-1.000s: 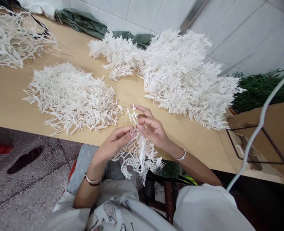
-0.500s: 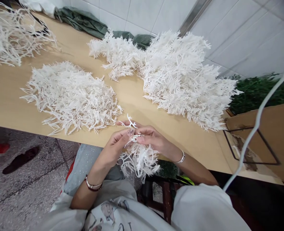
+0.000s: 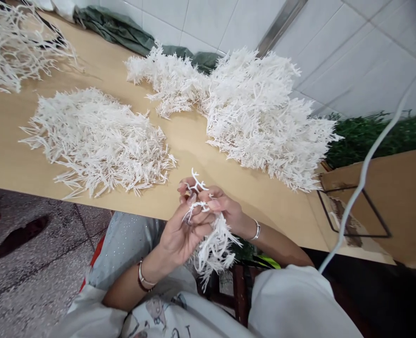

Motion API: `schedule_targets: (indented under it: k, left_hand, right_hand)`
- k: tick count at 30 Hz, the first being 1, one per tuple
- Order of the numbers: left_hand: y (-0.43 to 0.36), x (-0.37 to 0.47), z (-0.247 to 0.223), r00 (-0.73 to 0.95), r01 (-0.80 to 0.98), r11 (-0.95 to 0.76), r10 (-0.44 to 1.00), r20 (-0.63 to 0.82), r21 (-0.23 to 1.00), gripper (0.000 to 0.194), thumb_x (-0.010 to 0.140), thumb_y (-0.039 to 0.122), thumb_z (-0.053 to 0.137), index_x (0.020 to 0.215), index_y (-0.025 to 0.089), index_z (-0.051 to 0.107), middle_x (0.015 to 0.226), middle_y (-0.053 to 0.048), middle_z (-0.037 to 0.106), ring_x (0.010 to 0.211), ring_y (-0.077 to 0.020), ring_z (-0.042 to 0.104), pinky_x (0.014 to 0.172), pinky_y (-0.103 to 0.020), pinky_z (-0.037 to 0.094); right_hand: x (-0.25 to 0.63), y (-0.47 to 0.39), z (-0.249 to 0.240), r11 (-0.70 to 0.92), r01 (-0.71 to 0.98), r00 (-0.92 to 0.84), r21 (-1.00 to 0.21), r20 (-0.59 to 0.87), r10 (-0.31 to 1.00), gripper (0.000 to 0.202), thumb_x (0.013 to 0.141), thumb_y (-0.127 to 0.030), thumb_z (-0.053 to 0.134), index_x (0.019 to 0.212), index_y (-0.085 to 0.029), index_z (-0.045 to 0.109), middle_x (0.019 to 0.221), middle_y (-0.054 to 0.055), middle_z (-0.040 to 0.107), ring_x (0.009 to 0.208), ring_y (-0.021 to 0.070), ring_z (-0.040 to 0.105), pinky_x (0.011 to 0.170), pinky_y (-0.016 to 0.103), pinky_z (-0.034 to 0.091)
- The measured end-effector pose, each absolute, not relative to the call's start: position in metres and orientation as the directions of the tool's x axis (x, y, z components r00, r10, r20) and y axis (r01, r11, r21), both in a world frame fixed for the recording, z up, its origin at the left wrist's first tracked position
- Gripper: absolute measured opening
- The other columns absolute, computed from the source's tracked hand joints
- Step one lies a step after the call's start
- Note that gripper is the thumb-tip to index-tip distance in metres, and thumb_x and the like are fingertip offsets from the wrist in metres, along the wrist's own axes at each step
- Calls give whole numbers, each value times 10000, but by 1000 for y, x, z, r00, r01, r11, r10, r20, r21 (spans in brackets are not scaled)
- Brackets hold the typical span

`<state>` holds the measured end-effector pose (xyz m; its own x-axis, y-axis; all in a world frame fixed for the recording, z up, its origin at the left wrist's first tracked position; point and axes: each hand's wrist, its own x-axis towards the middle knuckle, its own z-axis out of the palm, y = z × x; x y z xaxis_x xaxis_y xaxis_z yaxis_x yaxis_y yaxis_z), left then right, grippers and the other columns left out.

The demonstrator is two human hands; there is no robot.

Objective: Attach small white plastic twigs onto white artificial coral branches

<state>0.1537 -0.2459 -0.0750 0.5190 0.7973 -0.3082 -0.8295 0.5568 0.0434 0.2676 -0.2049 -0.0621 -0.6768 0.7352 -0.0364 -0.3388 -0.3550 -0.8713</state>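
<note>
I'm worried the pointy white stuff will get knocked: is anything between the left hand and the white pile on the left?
No, nothing I can see. Between the left hand and that white pile there is just bare table. The white bunch hangs on the hand's other side.

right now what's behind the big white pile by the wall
Behind the big white pile are the tiled wall and, to the left, part of a green cloth; whatever the pile covers is hidden.

Small workshop, piled white plastic sprigs (image 3: 98,141), worktable (image 3: 187,141)
</note>
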Motion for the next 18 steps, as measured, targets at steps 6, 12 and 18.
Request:
schedule_targets:
  k: [6,12,18]
  left_hand:
    - [-248,150,-72,590,-805,590,791,-158,-54,373,597,189,825,610,140,455,518,105,210,439,-11,230,364,-57,286]
    - [-251,149,-72,627,-775,632,772,-104,20,527,621,241,808,522,164,296,479,102,157,432,-17,157,347,-46,226]
    - [-247,131,-72,805,-570,775,593,0,273,538,746,402,701,513,168,276,440,93,182,400,-22,107,319,-97,139]
  right_hand:
    - [269,-202,-68,-348,-385,-713,-855,37,700,247,671,-290,668,510,-157,537,1093,70,588,941,171,565,939,313,448]
    - [267,-203,-69,-330,-394,-715,-858,61,696,308,678,-324,676,495,-152,498,997,78,594,888,175,567,861,318,467]
    - [265,-201,-71,-270,-498,-713,-824,212,668,349,699,-322,643,461,-162,444,960,68,596,915,181,566,798,314,480]
